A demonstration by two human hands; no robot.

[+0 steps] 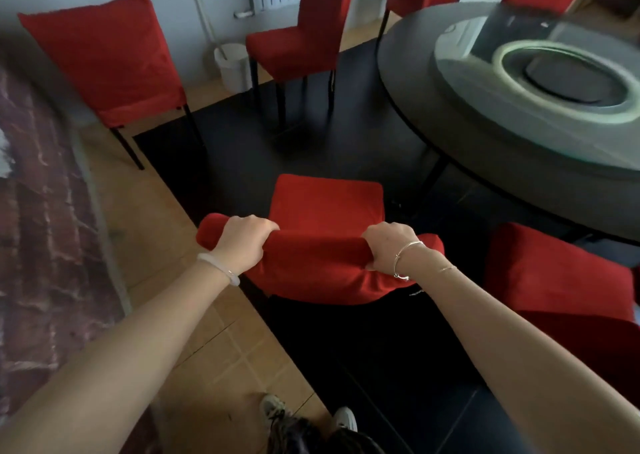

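A red-covered chair (pixel 325 201) stands right in front of me, its seat facing away. My left hand (pixel 242 242) grips the top of its backrest near the left end, fingers curled over the red fabric. My right hand (pixel 388 246) grips the same top edge near the right end. Both wrists wear thin bracelets. The chair's legs are hidden beneath the seat and backrest.
A round dark table (pixel 415 83) with a glass turntable (pixel 540 73) fills the upper right. Other red chairs stand at far left (pixel 104 55), at centre back (pixel 304 34) and at near right (pixel 561 287). A white bin (pixel 232 66) sits by the wall. My shoes (pixel 308 415) are below.
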